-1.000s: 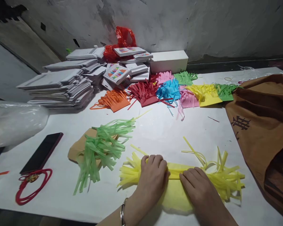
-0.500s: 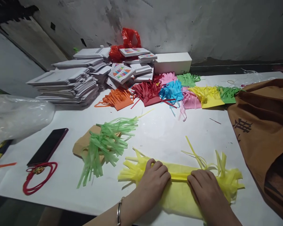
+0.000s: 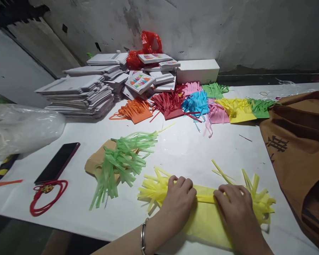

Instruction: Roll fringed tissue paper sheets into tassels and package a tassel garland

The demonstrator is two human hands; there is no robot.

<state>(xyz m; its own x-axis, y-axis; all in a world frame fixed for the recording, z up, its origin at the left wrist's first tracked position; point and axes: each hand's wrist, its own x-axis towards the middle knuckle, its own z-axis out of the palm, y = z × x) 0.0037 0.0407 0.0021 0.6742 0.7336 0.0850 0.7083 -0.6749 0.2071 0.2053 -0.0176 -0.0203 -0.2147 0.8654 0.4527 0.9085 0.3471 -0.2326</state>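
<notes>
A sheet of yellow tissue paper [image 3: 208, 226] with fringed ends lies at the front of the white table. Across it runs a narrow folded strip, with cut fringes sticking out at left and right. My left hand [image 3: 179, 202], with a silver bangle at the wrist, curls its fingers over the fold's left part. My right hand [image 3: 235, 209] grips the fold further right, its fingertips bent over the paper. A short stretch of fold shows between the hands. Left of them, green tissue fringe [image 3: 122, 159] rests on a brown paper piece [image 3: 97, 160].
Fringed bundles, including an orange one [image 3: 138, 111] and a yellow one [image 3: 239, 111], line the back. Behind stand stacked white packets [image 3: 74, 95] and a white box [image 3: 198, 71]. A phone [image 3: 57, 163] with a red cord lies left; a brown cloth [image 3: 303, 141] covers the right.
The whole view has shifted slightly, so the scene sits a little further right. Both hands stay on the yellow fold, and my right hand's fingers are more bent and raised.
</notes>
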